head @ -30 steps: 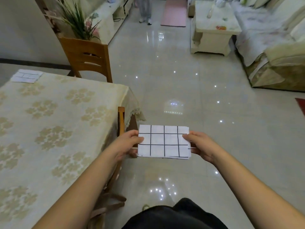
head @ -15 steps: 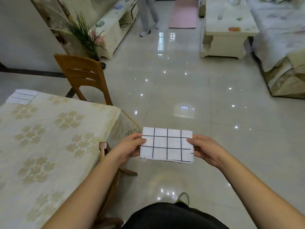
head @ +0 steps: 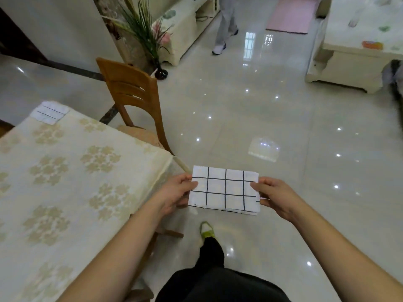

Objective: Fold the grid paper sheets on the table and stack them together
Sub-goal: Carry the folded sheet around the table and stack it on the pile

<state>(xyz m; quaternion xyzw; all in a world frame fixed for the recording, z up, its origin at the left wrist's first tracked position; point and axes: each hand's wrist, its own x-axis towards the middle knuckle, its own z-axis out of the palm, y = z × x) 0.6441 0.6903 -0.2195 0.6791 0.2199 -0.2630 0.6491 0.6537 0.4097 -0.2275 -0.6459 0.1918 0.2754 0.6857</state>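
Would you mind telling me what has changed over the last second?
The person has walked forward alongside the table, so the wooden chair looks nearer. Both the left hand and right hand keep their grip on the folded grid paper; the other sheet stays on the table's far corner.

Tabletop with one paper on it

The cream, floral-patterned cloth-covered tabletop carries a small folded white grid paper at its far corner.
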